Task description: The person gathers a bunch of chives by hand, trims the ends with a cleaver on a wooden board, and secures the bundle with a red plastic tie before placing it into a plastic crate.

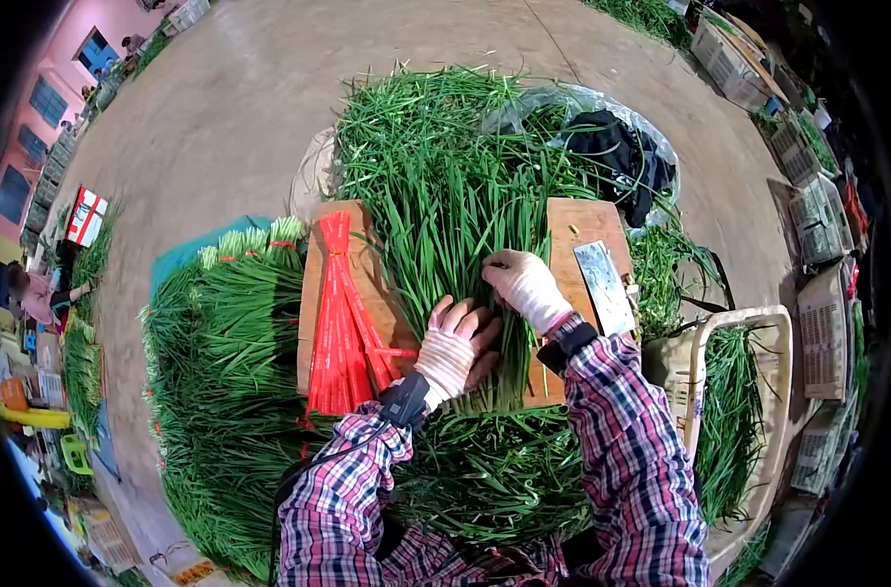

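Observation:
A thick layer of green garlic chives (pixel 455 220) lies across a wooden board (pixel 570 220). My left hand (pixel 455 350), in a striped, fingerless covering, rests on the near part of the chives with its fingers spread. Just to the right and farther up, my right hand (pixel 526 287), in a pale covering, has its fingers curled and pinched at the chive leaves. Red printed tie strips (pixel 340 333), bunched at the top, lie on the board left of my left hand. A flat rectangular metal blade (pixel 604 289) lies right of my right hand.
Tied chive bundles (pixel 235 342) are stacked at left. Loose chives (pixel 494 474) lie below the board. A pale plastic basket (pixel 780 391) stands at right. Dark cloth (pixel 612 157) lies in a clear bag behind. Crates (pixel 822 328) line the right side; another person (pixel 40 293) sits far left.

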Demonstrator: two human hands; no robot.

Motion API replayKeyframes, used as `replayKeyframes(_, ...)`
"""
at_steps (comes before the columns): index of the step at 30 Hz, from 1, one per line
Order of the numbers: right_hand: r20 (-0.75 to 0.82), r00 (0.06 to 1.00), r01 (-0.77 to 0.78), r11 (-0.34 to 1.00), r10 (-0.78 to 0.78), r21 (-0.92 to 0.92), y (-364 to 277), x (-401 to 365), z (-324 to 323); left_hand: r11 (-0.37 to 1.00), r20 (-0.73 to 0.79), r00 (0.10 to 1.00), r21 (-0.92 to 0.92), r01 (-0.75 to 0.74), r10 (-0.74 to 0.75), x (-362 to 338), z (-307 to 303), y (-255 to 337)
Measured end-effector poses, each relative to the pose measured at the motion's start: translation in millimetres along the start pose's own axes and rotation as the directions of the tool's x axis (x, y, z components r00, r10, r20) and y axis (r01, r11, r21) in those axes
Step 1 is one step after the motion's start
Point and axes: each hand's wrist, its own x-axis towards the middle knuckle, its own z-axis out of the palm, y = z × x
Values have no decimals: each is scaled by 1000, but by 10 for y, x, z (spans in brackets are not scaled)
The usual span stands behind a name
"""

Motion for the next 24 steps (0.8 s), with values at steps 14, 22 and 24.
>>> replayKeyframes(14, -38, 999, -5, 997, 2, -83, -78, 291, 105, 999, 37, 999, -20, 33, -32, 16, -34, 32)
replayKeyframes(22, 29, 995, -101, 977, 97, 188, -121, 111, -37, 999, -1, 1000, -20, 27, -27, 19, -12, 26)
replayKeyframes(24, -106, 991, 91, 992, -81, 93, -17, 83, 14, 1000, -11, 1000, -18, 19, -19, 13, -2, 12)
